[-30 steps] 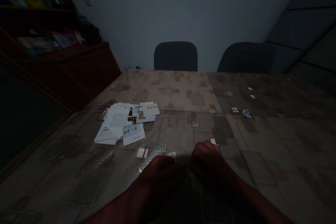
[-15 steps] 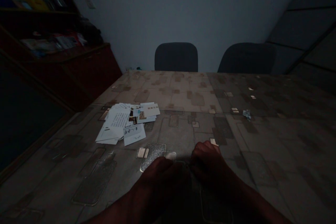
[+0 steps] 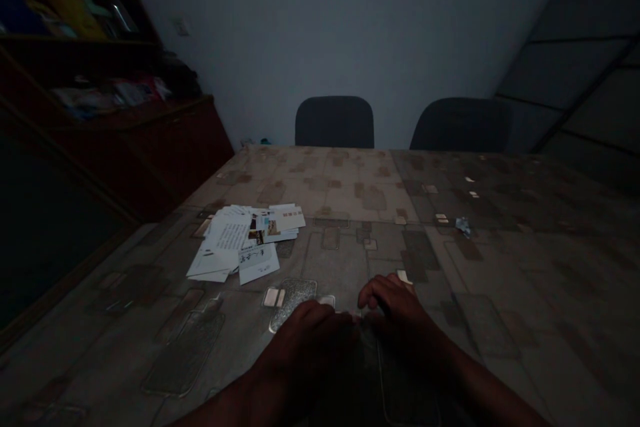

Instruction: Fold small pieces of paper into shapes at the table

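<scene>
My left hand [image 3: 313, 330] is closed low in the middle of the view, its fingers curled in toward my right hand. My right hand [image 3: 397, 307] faces it with bent fingers, a dark gap showing under the forefinger and the thumb side turned to the left hand. The fingertips nearly meet; whatever small thing they may pinch is lost in shadow. Beyond the left hand, a loose pile of white printed cards [image 3: 230, 237] lies on the patterned tablecloth [image 3: 340, 267]. Some cards carry dark lettering and small pictures.
A small crumpled scrap [image 3: 463, 226] lies on the right half of the table. Two dark chairs, one at centre [image 3: 334, 121] and one at right [image 3: 463, 123], stand behind the far edge. A dark red cabinet [image 3: 175, 140] with filled shelves is at the left. The room is dim.
The fingers of my right hand have lifted and loosened from a tighter fist. My left hand stays nearly in place. The whole view has tilted slightly upward; the cards lie as before.
</scene>
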Tool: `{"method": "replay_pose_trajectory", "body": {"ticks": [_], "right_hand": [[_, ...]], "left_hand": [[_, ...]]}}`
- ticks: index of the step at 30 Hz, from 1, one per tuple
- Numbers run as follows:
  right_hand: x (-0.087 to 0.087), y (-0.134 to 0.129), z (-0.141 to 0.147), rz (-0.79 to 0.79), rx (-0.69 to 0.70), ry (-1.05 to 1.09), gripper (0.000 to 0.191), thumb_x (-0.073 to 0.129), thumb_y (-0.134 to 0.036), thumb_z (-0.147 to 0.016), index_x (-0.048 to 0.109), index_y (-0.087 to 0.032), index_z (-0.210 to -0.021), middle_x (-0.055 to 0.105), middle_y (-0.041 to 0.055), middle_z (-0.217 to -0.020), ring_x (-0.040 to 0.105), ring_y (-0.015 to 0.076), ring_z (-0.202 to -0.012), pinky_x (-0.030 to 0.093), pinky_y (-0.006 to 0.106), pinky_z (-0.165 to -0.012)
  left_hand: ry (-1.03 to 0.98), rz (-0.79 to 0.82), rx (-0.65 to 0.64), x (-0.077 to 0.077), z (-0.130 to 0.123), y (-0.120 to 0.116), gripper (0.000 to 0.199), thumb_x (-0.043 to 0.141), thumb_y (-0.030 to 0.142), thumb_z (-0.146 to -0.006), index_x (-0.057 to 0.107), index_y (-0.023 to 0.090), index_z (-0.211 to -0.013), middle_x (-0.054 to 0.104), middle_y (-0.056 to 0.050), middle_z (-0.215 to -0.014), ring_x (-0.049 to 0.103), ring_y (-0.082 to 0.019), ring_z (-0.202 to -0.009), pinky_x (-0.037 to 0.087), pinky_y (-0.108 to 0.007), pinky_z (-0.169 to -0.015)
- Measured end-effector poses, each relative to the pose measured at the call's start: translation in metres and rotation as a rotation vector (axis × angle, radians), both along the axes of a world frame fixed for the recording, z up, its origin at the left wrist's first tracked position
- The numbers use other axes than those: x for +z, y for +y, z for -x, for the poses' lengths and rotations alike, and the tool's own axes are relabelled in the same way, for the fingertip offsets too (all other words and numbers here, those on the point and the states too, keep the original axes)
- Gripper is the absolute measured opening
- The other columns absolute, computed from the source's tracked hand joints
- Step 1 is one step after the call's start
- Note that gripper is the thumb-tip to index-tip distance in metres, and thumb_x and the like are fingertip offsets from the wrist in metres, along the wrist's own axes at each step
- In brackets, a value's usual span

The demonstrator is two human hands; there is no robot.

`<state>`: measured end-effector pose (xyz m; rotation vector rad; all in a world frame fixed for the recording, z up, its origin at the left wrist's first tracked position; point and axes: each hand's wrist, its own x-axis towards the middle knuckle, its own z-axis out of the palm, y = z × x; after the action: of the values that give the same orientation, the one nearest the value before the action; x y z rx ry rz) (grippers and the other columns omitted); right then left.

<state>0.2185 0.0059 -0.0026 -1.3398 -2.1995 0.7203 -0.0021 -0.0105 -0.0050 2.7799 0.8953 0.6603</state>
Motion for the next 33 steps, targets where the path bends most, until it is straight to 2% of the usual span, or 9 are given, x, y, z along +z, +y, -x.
{"method": "replay_pose_trajectory", "body": {"ticks": [5,8,13,17,21,26,30,33], "right_hand": [[-0.004,-0.004,0.004,-0.062,-0.04,0.007,0.009,0.056,-0.013,-0.084,0.058,-0.021,-0.083,0.06,-0.0005,-0.081,0.051,0.0201,-0.082,0.033,0.034,-0.076],[-0.004,-0.008,0.008,-0.089,-0.051,0.01,0.008,0.06,-0.015,-0.085,0.058,-0.021,-0.081,0.06,0.0001,-0.082,0.051,0.0207,-0.083,0.032,0.034,-0.076],[-0.001,-0.011,0.01,-0.095,-0.08,-0.017,0.01,0.071,-0.019,-0.082,0.061,-0.022,-0.082,0.061,0.0003,-0.083,0.052,0.0217,-0.083,0.032,0.034,-0.076],[0.0,-0.011,0.011,-0.088,-0.076,-0.02,0.012,0.073,-0.019,-0.081,0.061,-0.022,-0.082,0.061,-0.0001,-0.082,0.052,0.0215,-0.082,0.032,0.035,-0.077],[-0.002,-0.01,0.011,-0.073,-0.083,-0.002,0.014,0.074,-0.015,-0.079,0.061,-0.021,-0.081,0.06,-0.0005,-0.082,0.052,0.0214,-0.084,0.032,0.035,-0.079],[-0.002,-0.007,0.009,-0.025,-0.057,0.038,0.009,0.068,-0.017,-0.084,0.062,-0.02,-0.077,0.061,0.0,-0.081,0.053,0.0208,-0.084,0.032,0.035,-0.079],[0.005,-0.001,0.005,0.056,-0.04,0.111,0.009,0.065,-0.02,-0.084,0.061,-0.019,-0.076,0.06,0.0007,-0.081,0.053,0.0207,-0.083,0.033,0.034,-0.077],[0.009,0.001,0.005,0.082,0.0,0.176,0.009,0.06,-0.022,-0.085,0.06,-0.02,-0.076,0.058,0.0012,-0.081,0.052,0.0208,-0.083,0.034,0.033,-0.076]], "left_hand": [[-0.037,0.085,0.056,-0.006,-0.002,0.004,0.028,0.038,0.03,-0.104,0.061,0.021,-0.09,0.059,0.001,-0.075,0.051,-0.013,-0.065,0.037,-0.026,-0.06],[-0.043,0.085,0.044,-0.006,-0.003,0.003,0.037,0.031,0.03,-0.106,0.059,0.02,-0.084,0.057,0.002,-0.072,0.048,-0.013,-0.063,0.037,-0.026,-0.058],[-0.051,0.08,0.05,-0.006,-0.004,0.001,0.028,0.038,0.025,-0.104,0.059,0.02,-0.086,0.058,0.001,-0.076,0.049,-0.013,-0.066,0.039,-0.025,-0.06],[-0.101,0.165,0.11,-0.004,-0.005,0.002,0.026,0.041,0.029,-0.103,0.059,0.02,-0.086,0.059,0.001,-0.075,0.052,-0.013,-0.067,0.04,-0.025,-0.06],[-0.121,0.247,0.101,-0.007,-0.005,0.002,0.028,0.042,0.031,-0.102,0.061,0.02,-0.084,0.059,0.001,-0.075,0.054,-0.014,-0.069,0.042,-0.025,-0.062],[-0.176,0.343,0.151,-0.013,0.002,0.003,0.013,0.053,0.028,-0.097,0.065,0.022,-0.094,0.064,0.0,-0.08,0.057,-0.017,-0.077,0.043,-0.027,-0.07],[-0.281,0.332,0.085,-0.004,0.007,0.01,0.015,0.055,0.021,-0.093,0.065,0.022,-0.105,0.069,-0.005,-0.095,0.059,-0.02,-0.085,0.043,-0.03,-0.076],[-0.336,0.479,0.181,0.005,0.003,0.015,0.017,0.07,0.023,-0.083,0.069,0.02,-0.099,0.068,-0.005,-0.092,0.06,-0.02,-0.085,0.042,-0.028,-0.073]]}}
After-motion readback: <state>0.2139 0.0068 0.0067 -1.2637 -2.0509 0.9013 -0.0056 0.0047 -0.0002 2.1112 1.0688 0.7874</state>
